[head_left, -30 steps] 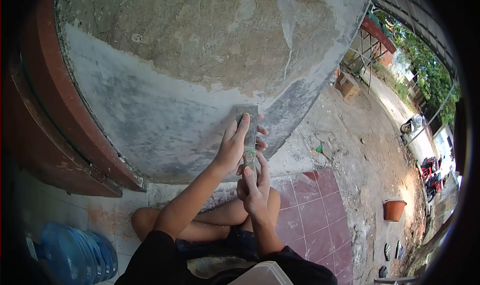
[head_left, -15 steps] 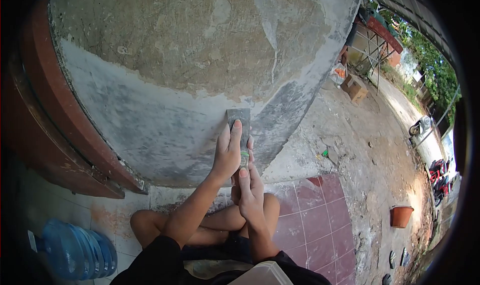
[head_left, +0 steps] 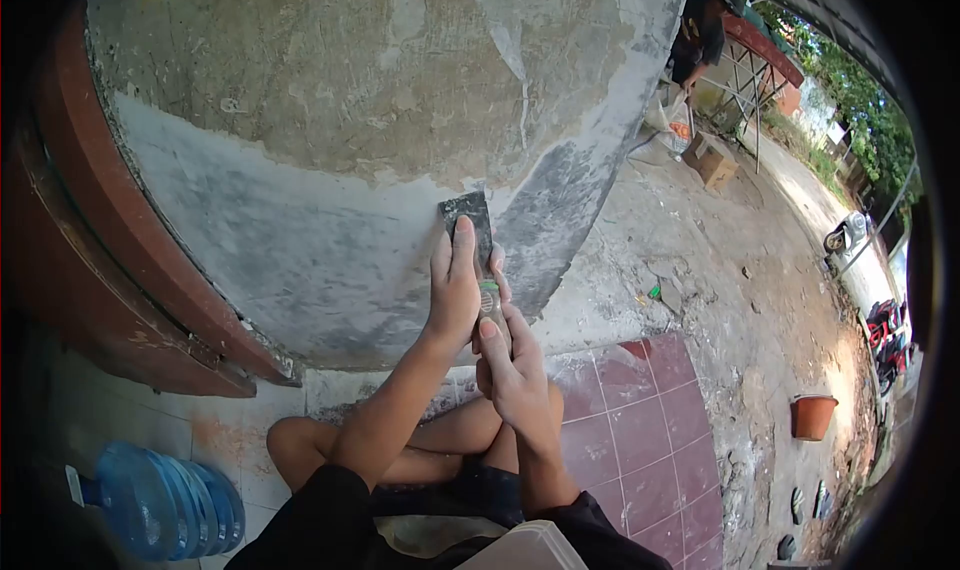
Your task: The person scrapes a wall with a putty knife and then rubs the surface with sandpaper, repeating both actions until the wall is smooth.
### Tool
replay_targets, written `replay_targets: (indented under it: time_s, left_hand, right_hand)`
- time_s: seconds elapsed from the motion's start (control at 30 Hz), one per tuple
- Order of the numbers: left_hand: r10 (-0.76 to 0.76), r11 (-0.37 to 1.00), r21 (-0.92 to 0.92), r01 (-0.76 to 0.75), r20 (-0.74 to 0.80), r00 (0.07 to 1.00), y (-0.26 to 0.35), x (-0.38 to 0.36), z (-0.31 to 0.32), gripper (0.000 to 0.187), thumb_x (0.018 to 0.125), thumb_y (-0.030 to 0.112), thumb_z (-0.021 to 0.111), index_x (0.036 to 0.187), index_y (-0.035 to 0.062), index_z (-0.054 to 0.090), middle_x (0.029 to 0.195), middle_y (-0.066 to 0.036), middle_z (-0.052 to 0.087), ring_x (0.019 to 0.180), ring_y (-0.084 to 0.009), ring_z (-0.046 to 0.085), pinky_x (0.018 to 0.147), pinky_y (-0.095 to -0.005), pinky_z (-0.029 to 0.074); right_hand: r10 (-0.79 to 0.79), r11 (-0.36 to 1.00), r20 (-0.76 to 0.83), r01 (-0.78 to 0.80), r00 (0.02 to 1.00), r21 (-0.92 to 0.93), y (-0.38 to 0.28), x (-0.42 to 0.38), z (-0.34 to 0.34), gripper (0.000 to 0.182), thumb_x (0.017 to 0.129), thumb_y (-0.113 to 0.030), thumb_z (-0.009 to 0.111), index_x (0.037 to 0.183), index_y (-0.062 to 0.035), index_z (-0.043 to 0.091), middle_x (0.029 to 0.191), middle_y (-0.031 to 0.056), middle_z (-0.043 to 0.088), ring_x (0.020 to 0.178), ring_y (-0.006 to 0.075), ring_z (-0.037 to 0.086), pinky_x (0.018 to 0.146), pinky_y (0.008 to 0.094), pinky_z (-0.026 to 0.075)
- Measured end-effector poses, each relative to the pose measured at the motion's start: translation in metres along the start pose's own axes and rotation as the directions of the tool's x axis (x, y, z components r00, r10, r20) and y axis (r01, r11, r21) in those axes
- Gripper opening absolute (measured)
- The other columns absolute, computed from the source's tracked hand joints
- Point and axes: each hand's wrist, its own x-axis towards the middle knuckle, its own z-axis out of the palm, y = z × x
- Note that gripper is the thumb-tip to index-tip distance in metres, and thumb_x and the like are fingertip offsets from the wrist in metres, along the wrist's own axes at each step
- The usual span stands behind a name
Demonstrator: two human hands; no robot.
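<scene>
A putty knife [head_left: 467,206] with a dark, wide blade lies against the wall [head_left: 300,235], at the border between its bare brown upper part and its grey-white lower coat. My left hand [head_left: 455,295] is closed around the blade, thumb stretched along its face. Below it, my right hand [head_left: 516,375] wraps the handle, its thumb lying on top. A green band shows where the handle meets the blade. Some of the right hand's fingers are hidden behind the handle.
A blue water jug [head_left: 165,500] lies on pale tiles at left, near a red-brown frame [head_left: 85,120]. Red tiles [head_left: 640,440] are at right. Farther out are an orange bucket [head_left: 814,417], a cardboard box [head_left: 712,160] and a bending person [head_left: 700,35].
The putty knife has tilted to the left, its blade edge slightly higher in view. Both hands moved with it. A person has come into view at upper right.
</scene>
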Motion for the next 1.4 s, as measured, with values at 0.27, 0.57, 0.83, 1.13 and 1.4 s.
replay_targets:
  time_s: [0.27,0.57,0.83,1.13,1.4]
  left_hand:
    - [0.042,0.999,-0.004,-0.042,-0.006,0.999,0.001,0.006,0.004,0.037,0.105,0.044,0.040,0.096,0.0081,0.047,0.068,-0.003,0.051,0.046,-0.0137,0.052,0.041,-0.0270,0.045]
    - [0.065,0.995,0.086,-0.060,-0.057,0.996,-0.005,0.003,0.006,0.038,0.106,0.044,0.038,0.090,0.0095,0.043,0.067,-0.003,0.050,0.046,-0.0141,0.053,0.042,-0.0273,0.045]
    - [0.075,0.994,0.080,-0.072,-0.034,0.997,-0.007,0.005,0.006,0.039,0.105,0.044,0.040,0.089,0.0092,0.043,0.069,-0.003,0.051,0.047,-0.0152,0.053,0.043,-0.0275,0.046]
    - [0.070,0.996,0.066,-0.066,-0.067,0.995,-0.013,0.008,0.008,0.038,0.105,0.044,0.039,0.090,0.0096,0.043,0.067,-0.003,0.050,0.048,-0.0160,0.053,0.044,-0.0292,0.045]
    - [0.114,0.988,0.111,-0.105,-0.076,0.991,0.000,0.006,0.011,0.040,0.105,0.044,0.041,0.087,0.0090,0.044,0.068,-0.004,0.051,0.047,-0.0173,0.054,0.043,-0.0295,0.045]
  right_hand:
    - [-0.009,0.999,0.054,0.011,0.999,-0.041,-0.005,0.008,-0.006,0.031,0.104,-0.021,0.052,0.128,-0.0008,0.049,0.074,-0.0043,0.050,0.043,-0.0009,0.036,0.038,0.0178,0.026]
    - [-0.006,0.999,0.106,0.010,0.994,-0.040,0.001,0.011,-0.016,0.046,0.104,-0.020,0.052,0.144,-0.0006,0.041,0.073,-0.0049,0.051,0.043,-0.0006,0.037,0.038,0.0175,0.028]
    - [-0.156,0.977,0.051,0.162,0.986,-0.139,0.003,0.014,-0.015,0.027,0.103,-0.021,0.054,0.119,0.0000,0.055,0.067,-0.0069,0.049,0.044,-0.0010,0.037,0.039,0.0177,0.028]
    - [-0.226,0.949,0.009,0.223,0.974,-0.224,0.001,0.017,-0.014,0.032,0.102,-0.021,0.054,0.123,0.0041,0.055,0.067,-0.0058,0.051,0.047,0.0004,0.038,0.042,0.0197,0.030]
    - [-0.220,0.943,0.033,0.222,0.975,-0.249,-0.002,0.018,-0.014,0.027,0.101,-0.024,0.056,0.108,0.0018,0.058,0.065,-0.0048,0.051,0.047,0.0010,0.040,0.043,0.0210,0.030]
